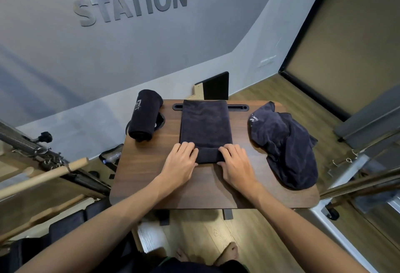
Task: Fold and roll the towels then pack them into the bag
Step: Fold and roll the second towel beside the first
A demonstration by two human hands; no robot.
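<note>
Head view: both hands' curled fingers (187,146) grip the folded towel's (206,125) rolled near end between them.

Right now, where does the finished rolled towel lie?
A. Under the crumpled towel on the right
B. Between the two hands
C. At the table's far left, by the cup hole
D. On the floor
C: the rolled towel lies at the table's far left over the cup hole, apart from the flat towel that both hands are rolling.

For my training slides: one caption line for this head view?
Both hands, left and right, start rolling the folded towel on the table.
</note>
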